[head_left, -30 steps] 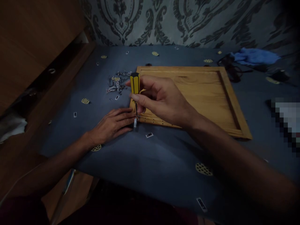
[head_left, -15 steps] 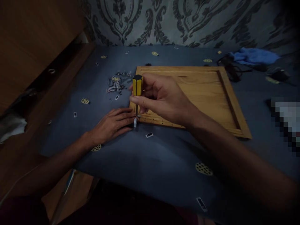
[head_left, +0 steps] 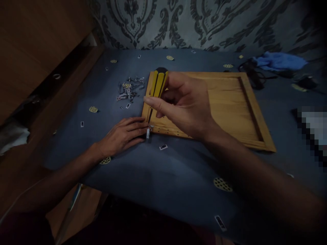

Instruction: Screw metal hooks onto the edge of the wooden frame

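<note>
My right hand [head_left: 186, 105] is closed round a yellow and black screwdriver [head_left: 157, 84], which leans with its handle tipped to the right and its shaft pointing down at the near left corner of a wooden panel [head_left: 224, 102]. A small metal bracket [head_left: 148, 132] sits at that corner, by a row of small holes in the panel's near edge. My left hand [head_left: 122, 135] lies flat on the blue cloth, fingers stretched out, their tips touching the bracket and the panel's corner.
A heap of small metal parts [head_left: 128, 89] lies on the blue patterned cloth [head_left: 153, 177] left of the panel. Wooden furniture [head_left: 33, 51] stands at the left. A blue rag [head_left: 279, 61] and dark cables [head_left: 251, 76] lie at the far right. Patterned wallpaper is behind.
The screwdriver has tilted from upright, its handle moving up and to the right, with my right hand rising slightly. My left hand has stayed put.
</note>
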A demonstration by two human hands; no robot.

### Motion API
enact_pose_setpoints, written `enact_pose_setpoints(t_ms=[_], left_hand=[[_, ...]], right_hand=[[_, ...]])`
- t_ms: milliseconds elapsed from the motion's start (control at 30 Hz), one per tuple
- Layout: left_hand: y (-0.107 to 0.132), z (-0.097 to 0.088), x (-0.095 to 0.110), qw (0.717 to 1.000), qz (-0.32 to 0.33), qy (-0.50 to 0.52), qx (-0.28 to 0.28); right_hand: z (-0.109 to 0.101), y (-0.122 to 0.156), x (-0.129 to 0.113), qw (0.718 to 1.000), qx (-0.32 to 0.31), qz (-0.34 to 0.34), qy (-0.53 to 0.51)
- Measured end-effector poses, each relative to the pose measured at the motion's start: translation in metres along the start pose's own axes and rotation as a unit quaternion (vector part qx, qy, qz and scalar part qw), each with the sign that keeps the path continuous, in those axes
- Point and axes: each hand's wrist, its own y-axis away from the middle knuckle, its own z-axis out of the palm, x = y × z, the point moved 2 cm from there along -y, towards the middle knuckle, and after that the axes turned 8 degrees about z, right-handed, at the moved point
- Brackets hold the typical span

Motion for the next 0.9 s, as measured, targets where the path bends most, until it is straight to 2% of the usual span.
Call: enact_pose_setpoints(t_ms=[267,800,900], left_hand=[[-0.0014,-0.0017,0.0011,1.000,0.005,-0.007,-0.004],[-0.0023,-0.0017,0.0009,1.000,0.016,-0.012,0.007],[-0.0017,-0.0015,0.0006,1.000,0.009,-0.006,0.005]], right_hand=[[-0.0024,-0.0030,0.0043,0.999,-0.031,0.007,0.005],[0.0003,-0.0007,0.0050,0.999,-0.039,0.021,0.012],[-0.0028,-0.0025,0.0034,0.997,-0.069,0.028,0.013]])
